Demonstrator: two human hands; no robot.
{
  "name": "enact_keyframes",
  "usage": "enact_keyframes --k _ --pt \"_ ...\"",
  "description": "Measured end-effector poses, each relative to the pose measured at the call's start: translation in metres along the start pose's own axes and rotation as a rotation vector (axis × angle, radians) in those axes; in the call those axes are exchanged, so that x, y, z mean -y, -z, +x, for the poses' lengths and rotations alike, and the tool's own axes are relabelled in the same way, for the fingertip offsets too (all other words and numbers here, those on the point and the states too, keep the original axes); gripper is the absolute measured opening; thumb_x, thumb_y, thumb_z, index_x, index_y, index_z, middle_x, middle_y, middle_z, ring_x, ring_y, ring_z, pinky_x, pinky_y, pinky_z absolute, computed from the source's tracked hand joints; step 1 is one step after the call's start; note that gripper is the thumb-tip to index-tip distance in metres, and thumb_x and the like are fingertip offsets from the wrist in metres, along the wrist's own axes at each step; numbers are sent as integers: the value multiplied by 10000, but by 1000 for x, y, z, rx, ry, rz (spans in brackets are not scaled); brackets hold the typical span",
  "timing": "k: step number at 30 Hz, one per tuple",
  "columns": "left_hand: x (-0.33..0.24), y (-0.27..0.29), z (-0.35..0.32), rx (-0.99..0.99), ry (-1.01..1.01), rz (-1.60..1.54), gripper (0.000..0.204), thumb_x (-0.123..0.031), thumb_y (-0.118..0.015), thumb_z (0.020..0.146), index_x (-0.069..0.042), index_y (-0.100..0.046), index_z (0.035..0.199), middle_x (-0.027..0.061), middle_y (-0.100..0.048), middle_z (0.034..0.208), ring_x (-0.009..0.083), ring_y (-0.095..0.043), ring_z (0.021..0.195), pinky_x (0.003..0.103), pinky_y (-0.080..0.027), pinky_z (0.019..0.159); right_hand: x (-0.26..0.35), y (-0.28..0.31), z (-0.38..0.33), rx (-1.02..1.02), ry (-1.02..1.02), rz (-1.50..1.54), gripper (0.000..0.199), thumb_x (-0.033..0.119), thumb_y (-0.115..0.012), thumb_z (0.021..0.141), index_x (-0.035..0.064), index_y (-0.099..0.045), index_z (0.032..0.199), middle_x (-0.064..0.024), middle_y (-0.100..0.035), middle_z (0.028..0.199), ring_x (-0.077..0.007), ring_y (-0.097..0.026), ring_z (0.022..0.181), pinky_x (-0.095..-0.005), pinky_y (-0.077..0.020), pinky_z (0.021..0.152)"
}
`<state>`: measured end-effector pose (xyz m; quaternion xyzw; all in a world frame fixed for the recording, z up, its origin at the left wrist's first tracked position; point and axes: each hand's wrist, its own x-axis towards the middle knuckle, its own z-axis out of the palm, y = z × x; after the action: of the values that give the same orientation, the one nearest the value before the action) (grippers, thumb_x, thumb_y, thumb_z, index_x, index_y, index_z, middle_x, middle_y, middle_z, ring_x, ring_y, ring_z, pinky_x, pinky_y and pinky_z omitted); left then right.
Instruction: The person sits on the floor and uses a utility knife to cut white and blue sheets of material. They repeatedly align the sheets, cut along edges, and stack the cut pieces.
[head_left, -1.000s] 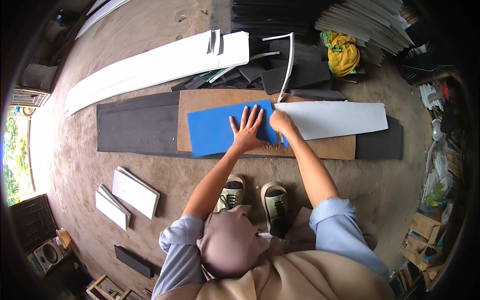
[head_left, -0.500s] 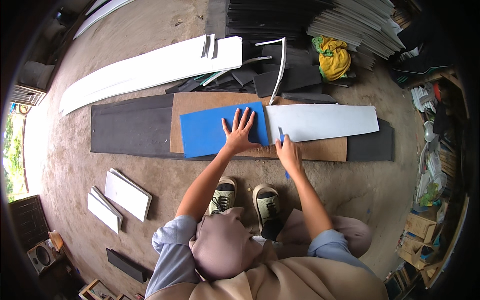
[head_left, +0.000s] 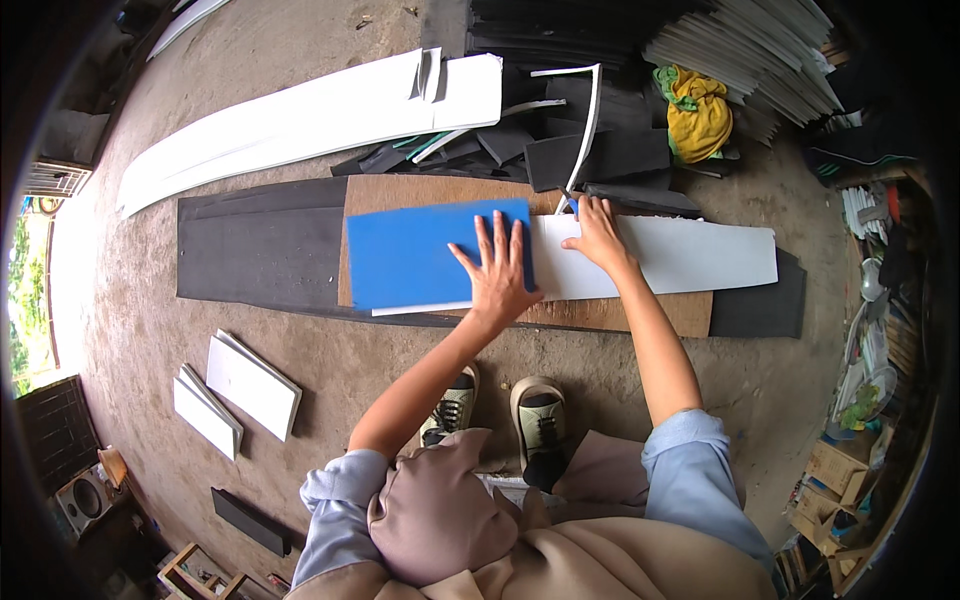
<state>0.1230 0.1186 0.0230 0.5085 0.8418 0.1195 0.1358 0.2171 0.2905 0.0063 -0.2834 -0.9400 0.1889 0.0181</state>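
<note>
Right hand [head_left: 600, 240], centre right of frame: fingers closed on a blue-handled cutter [head_left: 572, 204], which shows at the fingertips by the upper edge of a white sheet [head_left: 705, 258]. Thumb stands off from the fingers, over the sheet.

Left hand [head_left: 497, 280], mid-frame: open, fingers spread, palm down on the right part of a rectangular blue panel [head_left: 410, 255]; nothing gripped. Panel lies flat at centre, its right edge over the white sheet; a white edge also peeks out along its lower side.

Beneath these, a brown board [head_left: 670, 314], itself on a long dark grey sheet [head_left: 260, 240] running left to right.

Above centre: bent white strip [head_left: 586, 125] among black offcuts [head_left: 625, 155]. Upper left: long white sheets [head_left: 310, 120]. Upper right: yellow-and-green cloth [head_left: 698, 118], fanned stack of pale sheets [head_left: 745, 50]. Lower left: folded-looking white slabs [head_left: 253, 385], black block [head_left: 248, 520]. Lower right: cardboard boxes [head_left: 835, 465].
</note>
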Motion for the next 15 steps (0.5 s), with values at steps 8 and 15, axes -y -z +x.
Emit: enact_keyframes --k 8,15 --pt "135 22 22 -155 127 149 693 -139 -542 718 -196 -219 1328 37 -164 1395 259 -106 1293 663 -82 923 7 26 -19 81 -110 280 538 96 -725 585 -16 -394 993 -160 -507 916 -327 -456 968 -385 -331 872" --pt "162 63 13 -342 184 -111 503 -223 -476 803 -152 -323 1277 61 -275 1351 239 -159 1283 620 13 950 47 83 -46 96 -67 371 489 63 -679 640 -48 -390 1019 -181 -484 957 -334 -433 1009 -393 -356 857"
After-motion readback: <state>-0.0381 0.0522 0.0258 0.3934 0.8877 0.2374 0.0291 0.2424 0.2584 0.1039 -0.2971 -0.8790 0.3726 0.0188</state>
